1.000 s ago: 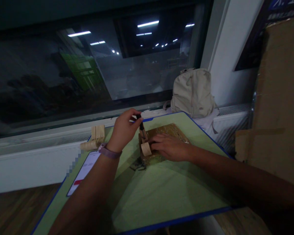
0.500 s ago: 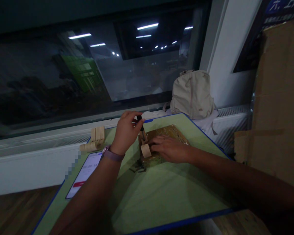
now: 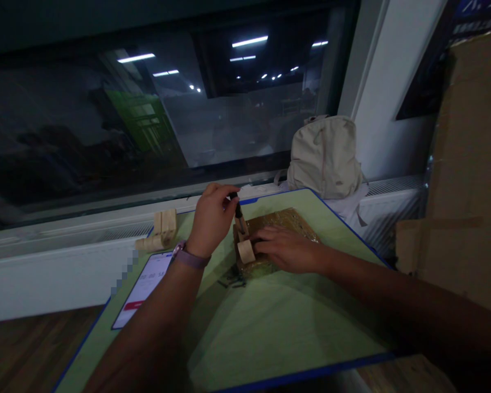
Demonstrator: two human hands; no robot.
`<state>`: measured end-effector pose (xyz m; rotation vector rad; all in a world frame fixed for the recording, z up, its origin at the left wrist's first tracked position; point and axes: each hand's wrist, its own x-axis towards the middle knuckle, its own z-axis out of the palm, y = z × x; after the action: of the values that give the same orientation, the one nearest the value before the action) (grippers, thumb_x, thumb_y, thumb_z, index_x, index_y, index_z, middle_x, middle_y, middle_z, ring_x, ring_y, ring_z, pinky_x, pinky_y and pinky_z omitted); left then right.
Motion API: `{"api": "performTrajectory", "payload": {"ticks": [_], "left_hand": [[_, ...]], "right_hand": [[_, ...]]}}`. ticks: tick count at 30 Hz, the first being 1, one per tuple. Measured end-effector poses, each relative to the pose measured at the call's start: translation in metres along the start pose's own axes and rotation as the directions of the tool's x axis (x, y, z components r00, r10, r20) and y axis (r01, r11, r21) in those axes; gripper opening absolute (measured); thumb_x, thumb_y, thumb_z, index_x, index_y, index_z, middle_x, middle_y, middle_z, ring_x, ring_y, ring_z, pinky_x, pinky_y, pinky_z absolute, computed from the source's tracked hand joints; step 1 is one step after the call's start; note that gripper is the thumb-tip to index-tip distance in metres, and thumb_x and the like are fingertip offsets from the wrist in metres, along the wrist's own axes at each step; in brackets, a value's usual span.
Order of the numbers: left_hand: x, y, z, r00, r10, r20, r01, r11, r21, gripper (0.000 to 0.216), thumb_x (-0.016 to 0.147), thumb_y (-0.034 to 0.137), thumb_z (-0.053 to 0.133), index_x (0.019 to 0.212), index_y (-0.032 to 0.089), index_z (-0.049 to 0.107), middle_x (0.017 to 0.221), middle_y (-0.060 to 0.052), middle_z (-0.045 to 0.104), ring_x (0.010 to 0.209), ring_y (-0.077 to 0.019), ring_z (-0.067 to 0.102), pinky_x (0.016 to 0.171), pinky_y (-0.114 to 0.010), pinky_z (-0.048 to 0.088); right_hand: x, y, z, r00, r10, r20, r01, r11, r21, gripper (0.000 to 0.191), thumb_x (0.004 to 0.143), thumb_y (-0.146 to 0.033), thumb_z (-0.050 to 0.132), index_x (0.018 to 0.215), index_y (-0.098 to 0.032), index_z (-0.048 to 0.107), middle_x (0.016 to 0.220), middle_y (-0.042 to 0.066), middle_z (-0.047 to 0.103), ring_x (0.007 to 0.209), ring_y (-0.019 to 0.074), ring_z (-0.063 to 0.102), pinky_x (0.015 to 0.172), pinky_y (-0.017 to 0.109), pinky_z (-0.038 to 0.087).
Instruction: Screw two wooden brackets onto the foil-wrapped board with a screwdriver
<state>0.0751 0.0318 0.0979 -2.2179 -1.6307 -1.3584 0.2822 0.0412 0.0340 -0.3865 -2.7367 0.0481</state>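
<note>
My left hand [image 3: 215, 221] pinches the dark handle of a screwdriver [image 3: 238, 210], held nearly upright. Its shaft points down at a small wooden piece [image 3: 246, 251] with a rounded end. That piece rests on a brown, tape-wrapped cardboard slab [image 3: 297, 218]. With its fingers closed against the wooden piece, my right hand [image 3: 284, 248] steadies it from the right side; the fingertips are partly hidden. Several dark screws [image 3: 233, 281] lie in a loose heap by the slab's near left corner.
More wooden pieces [image 3: 165, 222] sit at the left edge of the green table [image 3: 294, 327]. A phone [image 3: 141, 292] with a running timer lies by my left forearm. Behind the table are a beige backpack [image 3: 325, 155] and a window; cardboard [image 3: 470, 164] stands at right.
The view has shifted slightly. The left hand's fingers have changed their hold a little on the screwdriver's top; the right hand stays against the wooden piece.
</note>
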Motion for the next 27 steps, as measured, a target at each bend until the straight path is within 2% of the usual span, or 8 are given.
{"api": "performTrajectory", "payload": {"ticks": [3,8,13,15,18,22,27], "left_hand": [[0.0007,-0.0001,-0.0018,1.000,-0.008,0.021,0.008,1.000,-0.011,0.024,0.085,0.008,0.055,0.100,0.018,0.070,0.099,-0.006,0.065,0.078,-0.0153,0.063,0.076,-0.031,0.055],[0.0004,0.0015,-0.0002,0.999,-0.024,0.044,0.028,0.996,-0.088,0.008,0.085,0.018,0.062,0.092,0.018,0.066,0.094,-0.005,0.068,0.080,-0.0166,0.066,0.076,-0.031,0.056],[-0.0001,-0.0001,0.0008,0.993,-0.017,0.118,0.050,0.958,-0.283,0.031,0.088,0.013,0.056,0.118,0.021,0.059,0.104,-0.005,0.071,0.096,-0.0180,0.069,0.083,-0.032,0.057],[0.0006,-0.0017,0.0000,0.992,-0.039,0.117,0.067,0.966,-0.250,0.026,0.088,0.013,0.055,0.112,0.020,0.063,0.104,-0.006,0.071,0.094,-0.0180,0.069,0.084,-0.033,0.057],[0.0017,-0.0023,-0.0013,0.996,-0.056,0.069,0.068,0.983,-0.172,0.017,0.085,0.016,0.062,0.100,0.018,0.069,0.104,-0.007,0.068,0.084,-0.0165,0.067,0.076,-0.031,0.057],[0.0018,-0.0011,-0.0008,1.000,-0.016,-0.013,0.015,0.995,-0.099,0.010,0.082,0.020,0.068,0.092,0.019,0.072,0.094,-0.005,0.065,0.082,-0.0168,0.064,0.072,-0.030,0.056],[0.0001,-0.0002,0.0020,0.999,-0.040,0.021,0.042,0.992,-0.115,0.022,0.086,0.010,0.055,0.101,0.020,0.067,0.097,-0.004,0.070,0.083,-0.0164,0.067,0.076,-0.030,0.056]], "right_hand": [[-0.0003,0.0002,0.0007,1.000,0.007,0.012,-0.007,1.000,-0.006,0.030,0.086,-0.003,0.053,0.108,-0.018,0.067,0.115,0.011,0.065,0.104,0.0239,0.058,0.091,0.039,0.046],[-0.0005,0.0002,-0.0005,1.000,0.011,0.028,-0.011,1.000,-0.004,0.029,0.087,-0.004,0.053,0.108,-0.017,0.067,0.114,0.012,0.065,0.104,0.0237,0.058,0.091,0.039,0.046],[-0.0014,0.0014,0.0013,1.000,-0.011,-0.003,0.011,1.000,-0.004,0.029,0.087,-0.005,0.054,0.110,-0.018,0.067,0.118,0.012,0.064,0.106,0.0237,0.057,0.093,0.039,0.045],[-0.0018,0.0018,0.0017,1.000,-0.016,-0.010,0.016,1.000,0.004,0.028,0.088,-0.005,0.053,0.109,-0.018,0.068,0.117,0.012,0.065,0.105,0.0238,0.057,0.092,0.039,0.045],[-0.0021,0.0023,0.0015,1.000,-0.020,-0.018,0.021,1.000,0.021,0.029,0.089,-0.005,0.051,0.110,-0.018,0.067,0.114,0.012,0.065,0.104,0.0236,0.057,0.090,0.039,0.045],[-0.0020,0.0028,0.0018,0.999,-0.032,-0.020,0.033,0.999,0.017,0.030,0.087,-0.005,0.051,0.110,-0.018,0.067,0.114,0.012,0.064,0.104,0.0239,0.056,0.090,0.039,0.045],[-0.0021,0.0021,0.0016,1.000,-0.025,-0.018,0.025,0.999,0.025,0.031,0.086,-0.004,0.050,0.107,-0.018,0.067,0.111,0.011,0.064,0.103,0.0235,0.056,0.089,0.039,0.046]]}}
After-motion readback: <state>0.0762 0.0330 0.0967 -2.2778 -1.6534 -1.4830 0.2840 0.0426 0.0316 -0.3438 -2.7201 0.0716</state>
